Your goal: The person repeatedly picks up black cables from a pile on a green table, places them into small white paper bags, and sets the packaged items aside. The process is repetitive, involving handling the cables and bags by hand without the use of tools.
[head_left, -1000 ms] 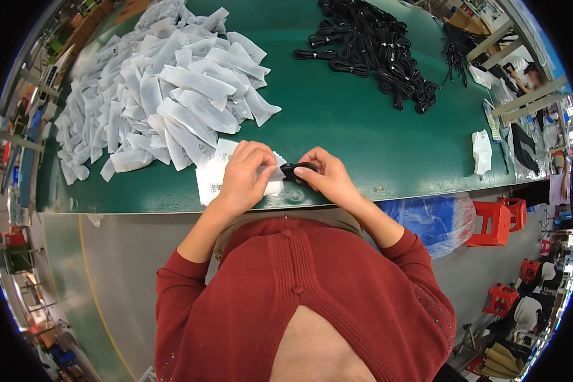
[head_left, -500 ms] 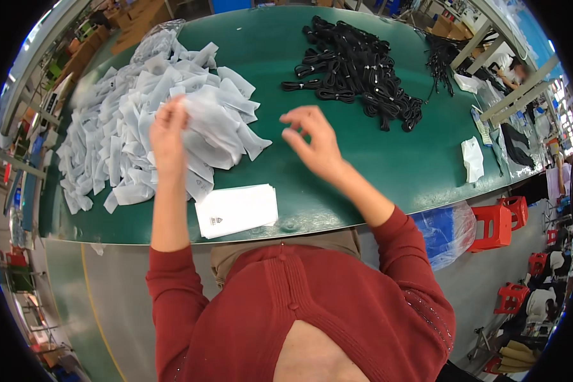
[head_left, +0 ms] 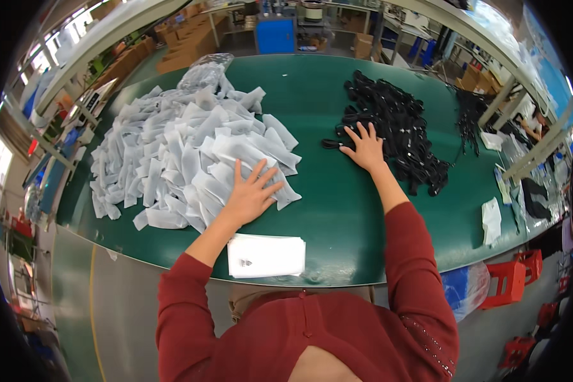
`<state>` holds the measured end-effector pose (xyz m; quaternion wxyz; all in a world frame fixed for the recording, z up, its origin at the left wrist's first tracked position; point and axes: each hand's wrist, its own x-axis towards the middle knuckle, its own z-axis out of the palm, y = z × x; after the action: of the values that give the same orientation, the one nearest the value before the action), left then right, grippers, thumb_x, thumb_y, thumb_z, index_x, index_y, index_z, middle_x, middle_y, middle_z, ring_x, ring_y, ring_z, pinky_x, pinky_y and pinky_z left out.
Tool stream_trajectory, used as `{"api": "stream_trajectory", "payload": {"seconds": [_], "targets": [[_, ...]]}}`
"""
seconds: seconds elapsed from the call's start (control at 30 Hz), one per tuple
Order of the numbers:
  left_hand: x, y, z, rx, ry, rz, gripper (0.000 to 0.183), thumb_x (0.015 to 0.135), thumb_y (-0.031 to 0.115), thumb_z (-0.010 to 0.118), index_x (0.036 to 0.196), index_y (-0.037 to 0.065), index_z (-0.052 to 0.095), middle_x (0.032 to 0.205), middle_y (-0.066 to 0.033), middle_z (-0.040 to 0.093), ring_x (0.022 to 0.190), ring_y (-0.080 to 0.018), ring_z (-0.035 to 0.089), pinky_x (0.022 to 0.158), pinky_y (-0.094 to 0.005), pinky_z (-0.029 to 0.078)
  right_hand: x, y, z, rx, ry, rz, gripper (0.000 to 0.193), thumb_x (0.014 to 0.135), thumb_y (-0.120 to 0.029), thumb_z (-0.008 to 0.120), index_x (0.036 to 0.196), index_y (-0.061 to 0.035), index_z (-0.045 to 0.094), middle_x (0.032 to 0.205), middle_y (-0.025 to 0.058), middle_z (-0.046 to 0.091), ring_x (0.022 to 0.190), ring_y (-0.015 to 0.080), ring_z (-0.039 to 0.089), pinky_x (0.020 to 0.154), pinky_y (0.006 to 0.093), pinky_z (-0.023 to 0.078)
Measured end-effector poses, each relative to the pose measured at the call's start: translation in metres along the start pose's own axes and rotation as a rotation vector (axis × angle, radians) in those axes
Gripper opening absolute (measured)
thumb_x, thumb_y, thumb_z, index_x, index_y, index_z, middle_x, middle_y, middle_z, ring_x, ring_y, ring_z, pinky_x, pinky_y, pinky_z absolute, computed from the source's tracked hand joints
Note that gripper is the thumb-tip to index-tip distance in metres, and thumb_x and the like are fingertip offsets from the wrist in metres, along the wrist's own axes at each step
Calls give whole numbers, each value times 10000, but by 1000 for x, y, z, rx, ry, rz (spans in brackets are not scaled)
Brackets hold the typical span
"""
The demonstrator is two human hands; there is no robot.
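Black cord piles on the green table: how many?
2: a large pile right of centre, with the right hand at its left edge, and a smaller tangle farther right. Others may be hidden.

Left hand [head_left: 251, 197] lies over right side of pouch pile [head_left: 191, 153], fingers spread, palm down; firm contact is hard to tell. Right hand [head_left: 367, 149] reaches left edge of black cords [head_left: 407, 127], fingers also spread. White stack [head_left: 270, 256] lies near front edge of green table [head_left: 328, 223], just below left hand. White packet [head_left: 491, 221] lies at far right. Red stools [head_left: 506, 284] stand beyond table, at right.
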<state>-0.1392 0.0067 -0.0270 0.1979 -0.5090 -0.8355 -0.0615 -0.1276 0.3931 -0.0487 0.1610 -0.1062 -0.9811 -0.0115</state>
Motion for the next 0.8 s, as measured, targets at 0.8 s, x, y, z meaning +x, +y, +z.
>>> {"api": "stream_trajectory", "payload": {"seconds": [0.8], "targets": [[-53,72,-61,-745,-47,-260,231,795,124,759,972,26,647,959,-111,600,834,-284,619,731,-363,507,-178,-19,-57,33,244,-274,292,775,-152,706,1028,-23,637,954,95,579,953,288,539,774,441,419]]}}
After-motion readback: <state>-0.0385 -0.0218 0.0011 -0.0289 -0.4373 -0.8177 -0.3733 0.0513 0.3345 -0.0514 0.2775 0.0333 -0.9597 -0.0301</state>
